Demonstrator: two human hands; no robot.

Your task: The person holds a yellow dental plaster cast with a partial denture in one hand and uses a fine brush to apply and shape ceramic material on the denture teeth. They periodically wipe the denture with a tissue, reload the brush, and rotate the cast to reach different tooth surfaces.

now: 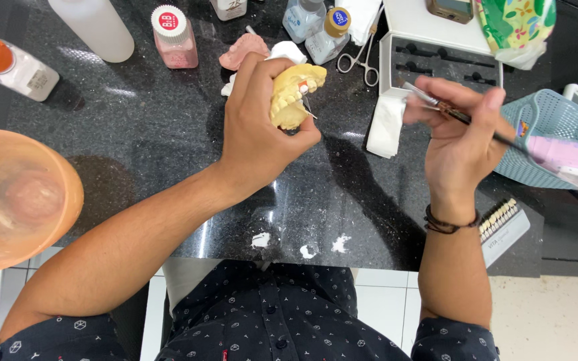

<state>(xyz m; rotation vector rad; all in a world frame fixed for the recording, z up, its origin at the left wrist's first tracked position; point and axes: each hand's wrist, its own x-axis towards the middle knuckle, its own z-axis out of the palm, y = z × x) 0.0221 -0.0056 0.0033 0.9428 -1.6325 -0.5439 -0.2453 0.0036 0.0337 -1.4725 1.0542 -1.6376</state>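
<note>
So the left hand [257,127] is wrapped around a yellowish dental cast [294,93], fingers and thumb closed on it, holding it up off the black stone countertop [168,134] with the row of teeth facing right. The right hand [459,144] is off to the side, well apart from the cast, pinching a thin dark-handled brush [459,115] between thumb and fingers, bristle end pointing up-left toward the cast. There's a dark braided bracelet [451,224] on that wrist. Behind the left hand sits a pink denture base [242,50] and some white tissue [286,51]. Along the back edge: a small jar of pink powder [175,38], a bottle with an orange cap [8,65], a white bottle [95,27], and two clear bottles [316,27], plus small scissors-type forceps [362,60]. A white tray [436,47] with dark slots is at upper right with a folded white cloth [387,126] beside it, a teal mesh basket [550,127] to the right, and a tooth shade guide [501,217] just past the right wrist. Orange rubber mixing bowl [18,197] on the far left.
</note>
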